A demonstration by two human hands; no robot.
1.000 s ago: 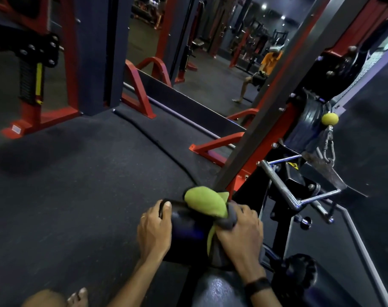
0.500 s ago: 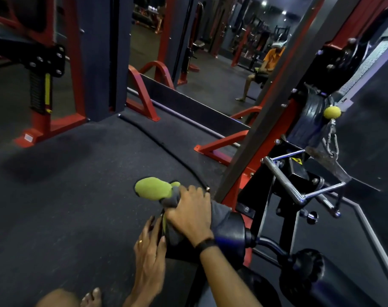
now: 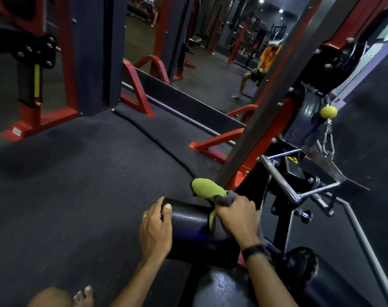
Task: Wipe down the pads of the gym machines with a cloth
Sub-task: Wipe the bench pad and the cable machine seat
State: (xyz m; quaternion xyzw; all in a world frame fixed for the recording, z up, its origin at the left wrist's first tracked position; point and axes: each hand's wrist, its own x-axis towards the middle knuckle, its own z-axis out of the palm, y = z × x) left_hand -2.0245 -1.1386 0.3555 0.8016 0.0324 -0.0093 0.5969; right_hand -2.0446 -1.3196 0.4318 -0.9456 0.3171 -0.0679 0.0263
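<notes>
A black cylindrical roller pad [image 3: 189, 227] lies crosswise low in the middle of the head view. My left hand [image 3: 155, 229] holds its left end, the thumb on the end cap and the fingers curled over it. My right hand [image 3: 237, 216] grips a green and grey cloth [image 3: 207, 188] and presses it on the pad's right part. The green end of the cloth sticks out beyond my fingers. A second black roller pad [image 3: 303, 262] sits lower right. A padded seat [image 3: 219, 286] shows below my arms.
A grey slanted post [image 3: 255, 120] on a red frame rises just behind the pad. A chrome handle [image 3: 281, 180] and a yellow cable ball [image 3: 328, 111] hang to the right. A mirror [image 3: 210, 52] and red machine feet stand beyond the dark rubber floor [image 3: 78, 185]. My bare foot [image 3: 82, 295] shows bottom left.
My right hand with the cloth slid from the pad's left end back to its right part. My left hand moved from under the end up onto the end cap.
</notes>
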